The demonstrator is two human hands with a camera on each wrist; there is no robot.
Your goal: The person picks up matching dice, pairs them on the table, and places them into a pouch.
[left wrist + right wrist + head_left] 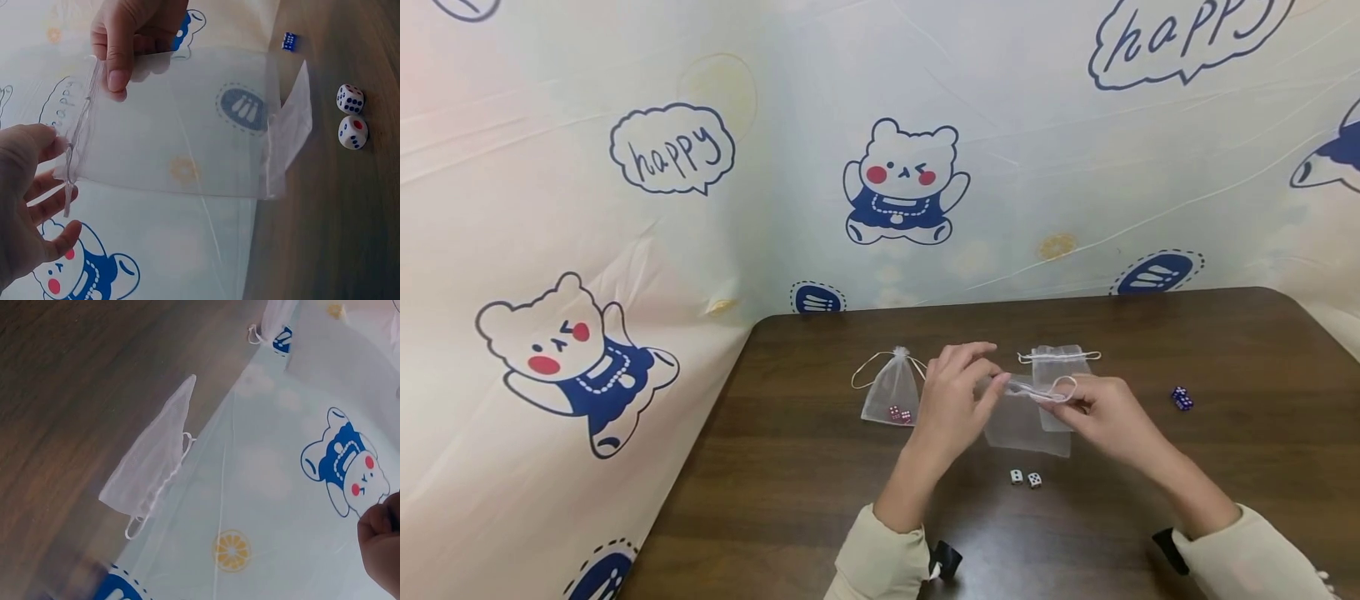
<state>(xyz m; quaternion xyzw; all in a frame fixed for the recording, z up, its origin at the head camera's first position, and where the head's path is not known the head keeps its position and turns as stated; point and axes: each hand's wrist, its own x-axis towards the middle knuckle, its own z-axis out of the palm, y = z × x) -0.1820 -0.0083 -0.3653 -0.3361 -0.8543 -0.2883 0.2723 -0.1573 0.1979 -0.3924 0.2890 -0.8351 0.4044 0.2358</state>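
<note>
My left hand point(951, 400) and right hand point(1108, 412) hold a sheer white drawstring bag point(1026, 429) between them above the table. In the left wrist view, the left hand point(31, 187) pinches the gathered mouth of the bag point(181, 125) between thumb and finger, its other fingers spread. The right hand point(134, 37) grips the bag's far edge near the mouth with thumb and fingers. Only part of the right hand point(381, 544) shows in the right wrist view. Two white dice point(1034, 481) lie on the table just below the held bag.
Left of the hands lies a drawn-closed bag point(887, 387) with red-pink dice point(899, 414) inside. A flat bag point(1063, 367) lies behind the held one. Blue dice point(1182, 398) sit at the right on the dark wooden table point(760, 467). A printed cloth point(790, 150) hangs behind.
</note>
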